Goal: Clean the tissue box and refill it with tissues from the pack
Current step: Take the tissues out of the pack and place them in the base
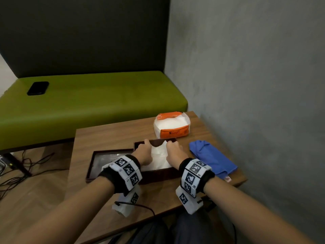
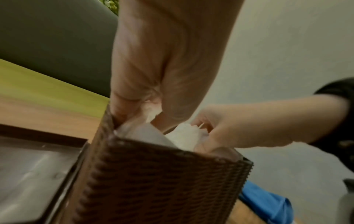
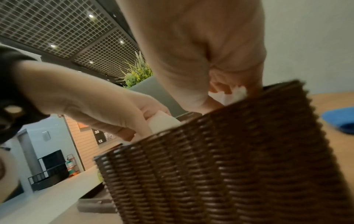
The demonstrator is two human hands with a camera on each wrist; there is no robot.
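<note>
At frame centre, our left hand (image 1: 143, 152) and right hand (image 1: 173, 150) pinch white tissues (image 1: 158, 158) inside the wicker tissue box (image 1: 158, 174).

Brown woven box (image 1: 159, 175), white tissues (image 1: 159, 158), blue cloth (image 1: 212, 158).

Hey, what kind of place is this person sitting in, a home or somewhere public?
Most likely somewhere public, such as a cafe or an office lounge. A green padded bench with a tall dark backrest faces a small wooden table, and the right wrist view shows an open grid ceiling with spotlights and a service counter.
</note>
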